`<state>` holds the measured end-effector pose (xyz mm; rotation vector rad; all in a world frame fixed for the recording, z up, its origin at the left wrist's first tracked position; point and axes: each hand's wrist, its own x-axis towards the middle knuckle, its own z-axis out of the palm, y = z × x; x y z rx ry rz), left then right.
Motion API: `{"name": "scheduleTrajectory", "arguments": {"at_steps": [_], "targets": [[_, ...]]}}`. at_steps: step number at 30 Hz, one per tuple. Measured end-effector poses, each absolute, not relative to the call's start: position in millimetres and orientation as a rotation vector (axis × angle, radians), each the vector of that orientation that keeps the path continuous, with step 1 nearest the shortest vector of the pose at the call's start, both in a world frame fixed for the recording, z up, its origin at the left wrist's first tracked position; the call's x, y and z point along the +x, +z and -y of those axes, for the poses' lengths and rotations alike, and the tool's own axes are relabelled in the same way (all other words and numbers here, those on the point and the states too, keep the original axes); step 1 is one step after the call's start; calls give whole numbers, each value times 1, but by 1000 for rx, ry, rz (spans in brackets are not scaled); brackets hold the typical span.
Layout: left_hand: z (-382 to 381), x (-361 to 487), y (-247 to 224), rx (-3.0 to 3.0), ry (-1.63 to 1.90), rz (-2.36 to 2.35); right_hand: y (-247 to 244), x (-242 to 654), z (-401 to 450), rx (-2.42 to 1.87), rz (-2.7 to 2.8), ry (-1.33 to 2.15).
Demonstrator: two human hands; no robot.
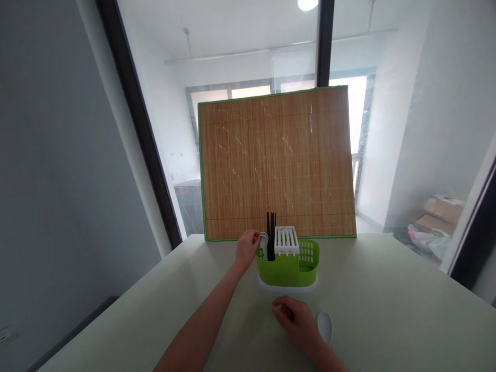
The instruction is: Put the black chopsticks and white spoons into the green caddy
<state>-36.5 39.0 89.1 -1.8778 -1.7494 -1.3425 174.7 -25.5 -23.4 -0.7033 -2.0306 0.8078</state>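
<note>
A green utensil holder (284, 274) with a white base stands on the table, several black chopsticks (272, 232) upright in its left part and a white slatted rack (287, 240) on top. My left hand (247, 248) is at the holder's left end, its fingers closed on a white spoon (264, 241) that is partly inside the holder. My right hand (295, 318) is in front of the holder, close to the tabletop, fingers curled but apart, with nothing seen between them. Just right of it lies a second white spoon (324, 327).
The pale table (372, 299) extends to both sides. Behind the holder a bamboo mat (277, 165) with green edging stands upright against the glass. Boxes and plastic bags (436, 227) are at the far right, beyond the table.
</note>
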Motion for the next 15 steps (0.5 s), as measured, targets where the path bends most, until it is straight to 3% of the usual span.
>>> {"name": "scheduleTrajectory", "arguments": {"at_steps": [10, 15], "targets": [[-30, -29, 96, -1742, -1430, 1720, -16, 176, 29, -695, 2044, 779], [12, 4, 69, -1771, -1549, 1693, -8, 183, 30, -724, 1903, 635]]}}
